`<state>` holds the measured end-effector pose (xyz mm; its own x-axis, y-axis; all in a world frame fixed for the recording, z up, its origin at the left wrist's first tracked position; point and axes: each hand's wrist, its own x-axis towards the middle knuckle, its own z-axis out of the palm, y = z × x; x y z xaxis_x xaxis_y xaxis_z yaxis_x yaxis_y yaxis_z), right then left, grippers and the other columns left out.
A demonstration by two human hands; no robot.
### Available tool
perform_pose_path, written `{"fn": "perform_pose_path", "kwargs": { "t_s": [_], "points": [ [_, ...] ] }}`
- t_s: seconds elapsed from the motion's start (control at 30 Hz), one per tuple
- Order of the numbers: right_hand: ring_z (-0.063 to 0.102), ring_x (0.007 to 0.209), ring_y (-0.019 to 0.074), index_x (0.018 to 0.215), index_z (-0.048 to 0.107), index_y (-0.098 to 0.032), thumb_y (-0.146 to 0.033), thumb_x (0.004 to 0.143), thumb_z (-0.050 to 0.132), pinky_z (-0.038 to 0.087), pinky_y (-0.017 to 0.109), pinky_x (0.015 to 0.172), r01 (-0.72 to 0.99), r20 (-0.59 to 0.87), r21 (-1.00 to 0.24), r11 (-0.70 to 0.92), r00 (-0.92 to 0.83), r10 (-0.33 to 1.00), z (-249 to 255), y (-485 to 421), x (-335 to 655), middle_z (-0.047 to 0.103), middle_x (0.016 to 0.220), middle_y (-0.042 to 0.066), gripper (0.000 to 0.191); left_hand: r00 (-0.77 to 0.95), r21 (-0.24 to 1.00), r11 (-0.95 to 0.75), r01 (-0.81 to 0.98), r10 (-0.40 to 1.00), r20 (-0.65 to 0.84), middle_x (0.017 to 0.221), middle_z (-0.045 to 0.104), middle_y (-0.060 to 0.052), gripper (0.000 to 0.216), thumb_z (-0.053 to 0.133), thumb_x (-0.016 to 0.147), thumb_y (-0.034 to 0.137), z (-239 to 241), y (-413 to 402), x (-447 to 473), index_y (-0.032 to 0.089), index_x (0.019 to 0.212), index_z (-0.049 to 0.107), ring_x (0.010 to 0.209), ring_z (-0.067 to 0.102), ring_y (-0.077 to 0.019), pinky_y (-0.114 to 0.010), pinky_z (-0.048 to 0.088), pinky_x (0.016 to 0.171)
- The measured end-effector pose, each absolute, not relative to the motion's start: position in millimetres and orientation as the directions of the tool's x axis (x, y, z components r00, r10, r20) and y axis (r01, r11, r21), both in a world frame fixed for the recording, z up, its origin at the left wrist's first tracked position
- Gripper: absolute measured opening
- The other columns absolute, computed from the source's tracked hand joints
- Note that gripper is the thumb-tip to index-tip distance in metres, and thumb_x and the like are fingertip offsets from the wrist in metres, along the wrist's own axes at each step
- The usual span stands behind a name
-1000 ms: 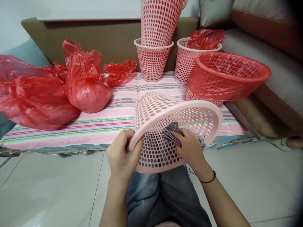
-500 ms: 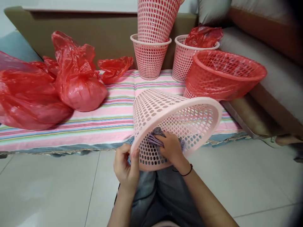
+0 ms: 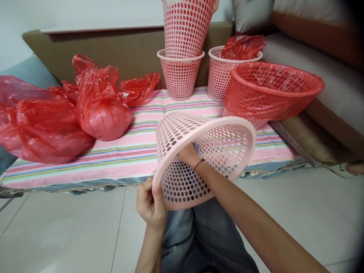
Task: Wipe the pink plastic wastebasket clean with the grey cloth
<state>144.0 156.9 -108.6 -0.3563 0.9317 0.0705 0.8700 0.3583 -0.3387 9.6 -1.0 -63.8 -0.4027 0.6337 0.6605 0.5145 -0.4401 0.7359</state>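
- The pale pink basket (image 3: 220, 151) lies tilted on its side in front of the person, its mouth turned toward the person and to the right.
- The left hand (image 3: 152, 204) grips the near left part of the basket's rim, thumb on one side and curled fingers on the other.
- The right hand (image 3: 187, 153) reaches through the mouth and is inside the basket; its fingers are hidden, so I cannot tell whether they are spread or pressed together.
- A bit of purple cloth (image 3: 196, 148) shows inside the basket, just beside the right hand; whether the fingers pinch it, I cannot tell.
- A thin dark bracelet (image 3: 198, 164) circles the right wrist, at the basket's mouth.
- Under and behind the basket is a striped cover (image 3: 119, 163).
- Beyond the basket, one upright bin (image 3: 184, 30) stands inside another bin (image 3: 180, 77).
- To the basket's right and behind it is a bin wrapped in a red bag (image 3: 264, 94).
- Left of the basket, well apart, sit bulging red bags (image 3: 104, 117).
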Motion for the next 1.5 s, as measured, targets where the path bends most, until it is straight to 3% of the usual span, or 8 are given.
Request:
{"fn": "perform_pose_path", "kwargs": {
  "t_s": [0.2, 0.4, 0.57, 0.87, 1.07, 1.17, 1.33, 1.5],
  "points": [
    [0.057, 0.100, 0.0263, 0.102, 0.071, -0.018, -0.010, 0.080, 0.057, 0.037, 0.035, 0.088, 0.855, 0.036, -0.371, 0.362, -0.376, 0.926, -120, 143, 143, 0.067, 0.106, 0.012, 0.027, -0.570, 0.767, -0.407, 0.497, 0.513, 0.641, 0.069, 0.056, 0.003, 0.019, 0.058, 0.090, 0.032, -72, -2, 17, 0.017, 0.078, 0.059, 0.063, 0.053, -0.0107, -0.025, 0.042, 0.061],
    [0.059, 0.095, 0.0222, 0.108, 0.070, -0.021, -0.008, 0.075, 0.055, 0.040, 0.031, 0.084, 0.794, 0.048, -0.437, 0.422, -0.448, 0.893, -99, 80, 167, 0.068, 0.099, 0.007, 0.038, -0.571, 0.777, -0.400, 0.485, 0.528, 0.629, 0.071, 0.056, 0.002, 0.019, 0.058, 0.090, 0.033, -71, -2, 22, 0.018, 0.079, 0.058, 0.064, 0.052, -0.0113, -0.026, 0.040, 0.062],
    [0.059, 0.092, 0.0199, 0.108, 0.072, -0.025, -0.001, 0.067, 0.054, 0.041, 0.031, 0.083, 0.638, 0.086, -0.661, 0.395, -0.459, 0.885, -88, 15, 191, 0.068, 0.095, 0.003, 0.050, -0.485, 0.715, -0.422, 0.558, 0.533, 0.693, 0.068, 0.053, 0.004, 0.019, 0.059, 0.090, 0.033, -68, -1, 21, 0.018, 0.079, 0.056, 0.060, 0.048, -0.0097, -0.025, 0.036, 0.059],
    [0.059, 0.090, 0.0186, 0.105, 0.073, -0.028, 0.000, 0.071, 0.056, 0.043, 0.031, 0.080, 0.551, -0.009, -0.764, 0.336, -0.530, 0.848, -62, -35, 199, 0.066, 0.094, 0.002, 0.048, -0.530, 0.755, -0.395, 0.524, 0.542, 0.652, 0.068, 0.054, 0.004, 0.019, 0.057, 0.091, 0.032, -66, 2, 8, 0.018, 0.078, 0.058, 0.060, 0.050, -0.0090, -0.024, 0.037, 0.059],
    [0.061, 0.097, 0.0197, 0.115, 0.070, -0.027, -0.006, 0.080, 0.057, 0.047, 0.032, 0.085, 0.474, 0.060, -0.802, 0.363, -0.542, 0.838, -53, -16, 206, 0.067, 0.107, 0.004, 0.042, -0.481, 0.746, -0.437, 0.502, 0.576, 0.661, 0.065, 0.053, 0.005, 0.019, 0.057, 0.091, 0.030, -61, 7, 5, 0.018, 0.076, 0.058, 0.057, 0.048, -0.0080, -0.022, 0.037, 0.057],
    [0.060, 0.098, 0.0219, 0.116, 0.069, -0.024, -0.004, 0.077, 0.058, 0.046, 0.034, 0.087, 0.556, 0.146, -0.726, 0.405, -0.451, 0.881, -48, 24, 207, 0.066, 0.107, 0.006, 0.046, -0.458, 0.748, -0.451, 0.487, 0.597, 0.659, 0.061, 0.050, 0.005, 0.020, 0.057, 0.090, 0.028, -58, 8, 6, 0.018, 0.073, 0.056, 0.055, 0.045, -0.0078, -0.022, 0.036, 0.056],
    [0.058, 0.104, 0.0236, 0.122, 0.066, -0.026, -0.010, 0.083, 0.055, 0.042, 0.035, 0.093, 0.868, 0.096, -0.351, 0.352, -0.341, 0.935, -62, 115, 192, 0.066, 0.112, 0.007, 0.043, -0.443, 0.760, -0.427, 0.489, 0.629, 0.638, 0.056, 0.043, 0.006, 0.027, 0.056, 0.091, 0.028, -54, 7, 7, 0.018, 0.066, 0.051, 0.051, 0.039, -0.0078, -0.021, 0.033, 0.053],
    [0.053, 0.116, 0.0279, 0.120, 0.066, -0.021, -0.004, 0.082, 0.050, 0.036, 0.039, 0.098, 0.908, 0.049, -0.274, 0.317, -0.316, 0.947, -100, 165, 169, 0.064, 0.123, 0.012, 0.045, -0.424, 0.818, -0.360, 0.450, 0.720, 0.550, 0.054, 0.031, 0.007, 0.039, 0.051, 0.093, 0.031, -54, 7, 9, 0.019, 0.059, 0.036, 0.048, 0.029, -0.0073, -0.021, 0.025, 0.046]
  ]
}}
